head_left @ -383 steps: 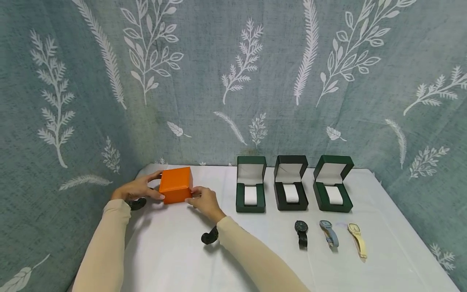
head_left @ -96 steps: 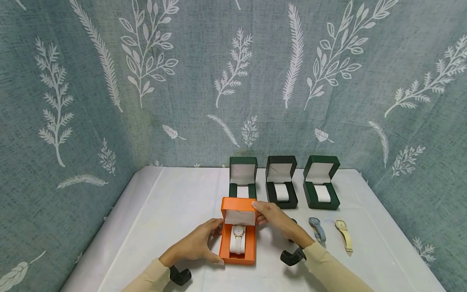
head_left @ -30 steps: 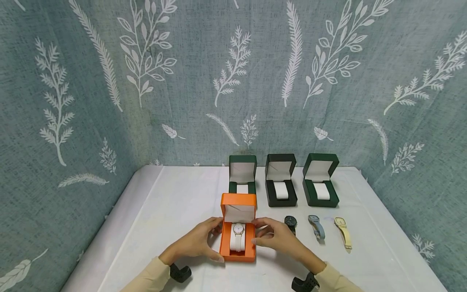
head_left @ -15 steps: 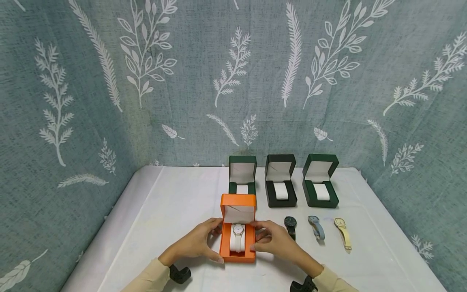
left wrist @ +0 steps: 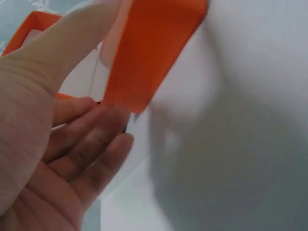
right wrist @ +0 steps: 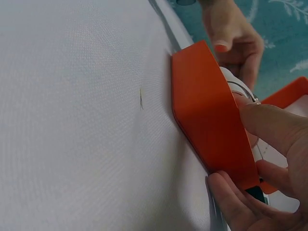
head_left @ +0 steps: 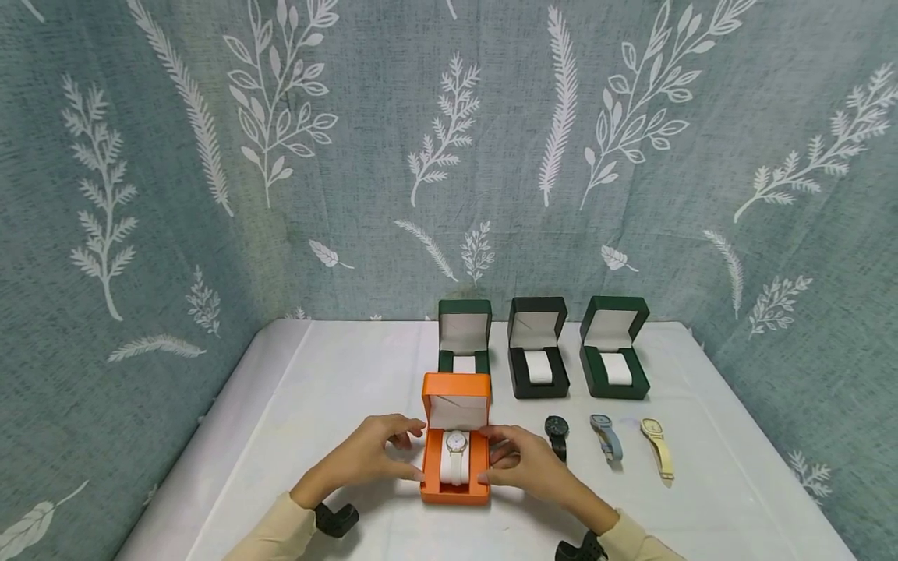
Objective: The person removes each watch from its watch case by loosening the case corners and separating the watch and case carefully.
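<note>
The open orange box (head_left: 454,467) stands on the white counter (head_left: 337,389), in front of three green boxes (head_left: 539,351). It is flanked by the left hand (head_left: 365,460) and the right hand (head_left: 522,463), whose curled fingers grip its base walls. The white watch (head_left: 456,453) on its cushion is best lifted out while the base is steadied by one hand, so the lid is not tipped.
</note>
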{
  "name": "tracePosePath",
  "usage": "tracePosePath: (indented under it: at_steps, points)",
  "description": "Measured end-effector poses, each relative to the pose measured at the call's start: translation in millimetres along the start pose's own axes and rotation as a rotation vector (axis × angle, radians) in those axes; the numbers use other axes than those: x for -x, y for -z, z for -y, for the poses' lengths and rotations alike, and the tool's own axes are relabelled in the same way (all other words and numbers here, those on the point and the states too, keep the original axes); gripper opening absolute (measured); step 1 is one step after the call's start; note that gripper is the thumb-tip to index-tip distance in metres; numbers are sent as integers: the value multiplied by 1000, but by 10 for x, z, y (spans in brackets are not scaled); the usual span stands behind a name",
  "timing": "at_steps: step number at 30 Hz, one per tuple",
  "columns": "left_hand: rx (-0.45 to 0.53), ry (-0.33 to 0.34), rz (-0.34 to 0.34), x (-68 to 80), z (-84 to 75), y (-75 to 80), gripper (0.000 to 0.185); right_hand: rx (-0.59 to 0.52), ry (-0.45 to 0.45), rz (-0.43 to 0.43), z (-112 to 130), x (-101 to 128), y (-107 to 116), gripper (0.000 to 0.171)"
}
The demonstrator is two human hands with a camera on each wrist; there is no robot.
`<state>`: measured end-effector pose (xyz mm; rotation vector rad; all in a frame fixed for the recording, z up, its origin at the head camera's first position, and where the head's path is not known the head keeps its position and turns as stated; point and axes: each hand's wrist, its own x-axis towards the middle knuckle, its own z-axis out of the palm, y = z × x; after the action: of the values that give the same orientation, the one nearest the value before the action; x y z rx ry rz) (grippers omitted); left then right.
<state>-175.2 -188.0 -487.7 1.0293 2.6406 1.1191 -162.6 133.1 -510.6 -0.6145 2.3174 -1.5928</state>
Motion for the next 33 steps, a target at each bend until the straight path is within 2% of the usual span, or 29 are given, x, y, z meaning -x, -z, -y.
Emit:
tracePosePath:
  at_steps: [4,9,17,28,33]
  points:
    - [1,-30,-39,-12,-49,-2,62,2,4,0,-2,4,2,69]
    - [0,-29,-28,-66,-100,-76,64,-1,11,0,6,4,-5,68]
    - [-154,-63,-24,-155,-139,-178,69,-6,20,-6,33,20,-11,67]
    - [-246,-35,1,-188,-228,-196,71,-41,-6,-10,9,31,-10,70]
    - [-291,-22,38,-206,-276,-185,72,-49,-9,-7,24,34,-12,70]
